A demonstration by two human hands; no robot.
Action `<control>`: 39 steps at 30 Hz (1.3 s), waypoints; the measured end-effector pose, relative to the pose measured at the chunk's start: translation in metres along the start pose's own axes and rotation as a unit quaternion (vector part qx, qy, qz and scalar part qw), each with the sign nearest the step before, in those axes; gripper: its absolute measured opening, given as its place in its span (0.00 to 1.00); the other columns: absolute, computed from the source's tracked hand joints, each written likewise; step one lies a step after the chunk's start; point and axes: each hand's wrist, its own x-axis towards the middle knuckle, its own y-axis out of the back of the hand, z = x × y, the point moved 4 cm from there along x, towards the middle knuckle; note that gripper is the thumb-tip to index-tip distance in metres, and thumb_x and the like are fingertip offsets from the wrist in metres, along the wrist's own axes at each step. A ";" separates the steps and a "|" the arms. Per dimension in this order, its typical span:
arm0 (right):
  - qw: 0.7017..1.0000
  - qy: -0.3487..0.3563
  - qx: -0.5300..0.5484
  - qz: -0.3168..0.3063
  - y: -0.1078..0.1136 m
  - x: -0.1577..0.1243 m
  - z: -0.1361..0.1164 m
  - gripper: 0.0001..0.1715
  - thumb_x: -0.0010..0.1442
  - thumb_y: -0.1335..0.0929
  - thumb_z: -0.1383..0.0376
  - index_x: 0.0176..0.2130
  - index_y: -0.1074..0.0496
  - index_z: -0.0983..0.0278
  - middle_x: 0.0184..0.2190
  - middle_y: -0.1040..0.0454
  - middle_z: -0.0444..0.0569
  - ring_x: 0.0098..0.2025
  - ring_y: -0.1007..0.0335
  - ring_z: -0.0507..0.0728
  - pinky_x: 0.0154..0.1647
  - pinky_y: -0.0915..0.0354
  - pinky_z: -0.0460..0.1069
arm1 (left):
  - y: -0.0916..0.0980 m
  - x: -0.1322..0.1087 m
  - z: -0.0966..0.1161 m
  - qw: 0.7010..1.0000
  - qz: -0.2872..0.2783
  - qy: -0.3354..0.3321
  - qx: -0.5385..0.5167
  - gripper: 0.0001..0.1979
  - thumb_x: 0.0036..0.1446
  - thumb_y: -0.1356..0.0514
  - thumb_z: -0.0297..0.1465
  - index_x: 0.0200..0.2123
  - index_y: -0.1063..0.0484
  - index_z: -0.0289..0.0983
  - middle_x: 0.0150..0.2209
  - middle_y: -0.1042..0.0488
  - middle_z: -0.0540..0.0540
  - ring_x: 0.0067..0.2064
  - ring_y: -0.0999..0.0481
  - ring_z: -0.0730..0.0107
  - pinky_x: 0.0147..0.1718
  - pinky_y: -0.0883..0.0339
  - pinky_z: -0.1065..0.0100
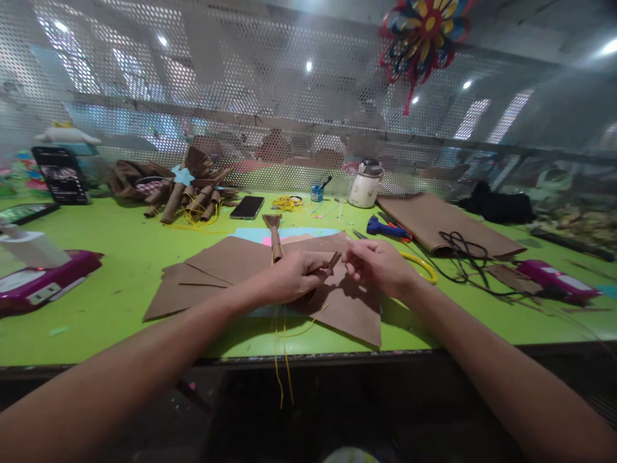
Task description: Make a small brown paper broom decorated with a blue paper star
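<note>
My left hand (296, 276) is closed around a small rolled piece of brown paper (335, 258), its slit end poking out past the fingers. Close to that end, my right hand (378, 265) has thumb and fingertips pinched together; what they hold, if anything, is too small to make out. Under both hands lie overlapping brown paper sheets (216, 263). Just beyond my left hand rests a brown paper roll with a fringed top (273, 236). Yellow string (277, 360) trails from below my left hand over the table's front edge.
Scissors with yellow handles (427, 269), a blue-handled tool (385, 226) and folded brown paper (438, 222) lie right. Behind stand a white bottle (365, 186) and blue jar (317, 193). Paper rolls (193, 196), a phone (247, 207) and purple power strips (58, 276) occupy other spots.
</note>
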 end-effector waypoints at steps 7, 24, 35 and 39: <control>0.952 0.216 -0.210 0.060 0.001 -0.013 -0.026 0.10 0.53 0.32 0.63 0.36 0.29 0.66 0.31 0.28 0.48 0.31 0.33 0.51 0.32 0.37 0.46 | 0.003 -0.002 0.007 0.993 -0.046 0.037 -0.102 0.13 0.56 0.48 0.36 0.33 0.29 0.32 0.25 0.30 0.50 0.26 0.35 0.76 0.26 0.42 0.73; 0.774 0.363 -0.518 0.031 -0.011 -0.017 -0.022 0.12 0.60 0.40 0.68 0.36 0.29 0.64 0.30 0.26 0.51 0.32 0.33 0.55 0.35 0.39 0.49 | -0.005 -0.007 0.004 0.941 -0.106 0.102 -0.306 0.11 0.58 0.49 0.35 0.35 0.33 0.34 0.13 0.41 0.56 0.14 0.47 0.81 0.13 0.52 0.77; 0.843 0.297 -0.444 0.064 -0.006 -0.014 -0.022 0.09 0.61 0.41 0.67 0.32 0.34 0.64 0.26 0.32 0.47 0.28 0.37 0.53 0.31 0.42 0.48 | -0.001 -0.009 0.004 0.938 -0.080 0.138 -0.306 0.08 0.55 0.48 0.32 0.33 0.33 0.33 0.13 0.41 0.55 0.14 0.47 0.80 0.14 0.54 0.75; 0.911 0.219 -0.332 0.114 0.009 -0.008 -0.020 0.10 0.61 0.40 0.63 0.31 0.35 0.64 0.23 0.33 0.44 0.24 0.37 0.51 0.26 0.41 0.46 | 0.000 -0.008 0.002 0.940 -0.074 0.126 -0.309 0.08 0.55 0.48 0.32 0.32 0.33 0.33 0.13 0.40 0.55 0.15 0.46 0.80 0.15 0.54 0.74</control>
